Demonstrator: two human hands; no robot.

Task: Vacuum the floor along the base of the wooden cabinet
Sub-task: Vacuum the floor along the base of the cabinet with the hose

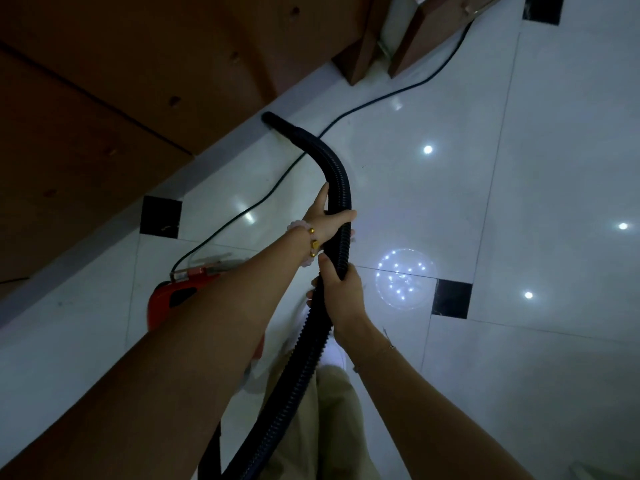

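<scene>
A black ribbed vacuum hose (341,181) curves from between my hands toward the wooden cabinet (114,98) at the upper left. Its smooth nozzle tip (273,120) lies on the white tiled floor right at the cabinet's base. My left hand (327,221), with a beaded bracelet on the wrist, grips the hose farther along. My right hand (341,292) grips it just behind, fingers wrapped round it. The red vacuum body (173,296) stands on the floor to my left, partly hidden by my left forearm.
A thin black power cord (374,102) trails over the glossy floor (519,168) from the vacuum toward the upper right. Wooden furniture legs (367,60) stand beyond the cabinet's end. Black inset tiles (160,217) dot the floor, and my trouser leg (322,427) shows below.
</scene>
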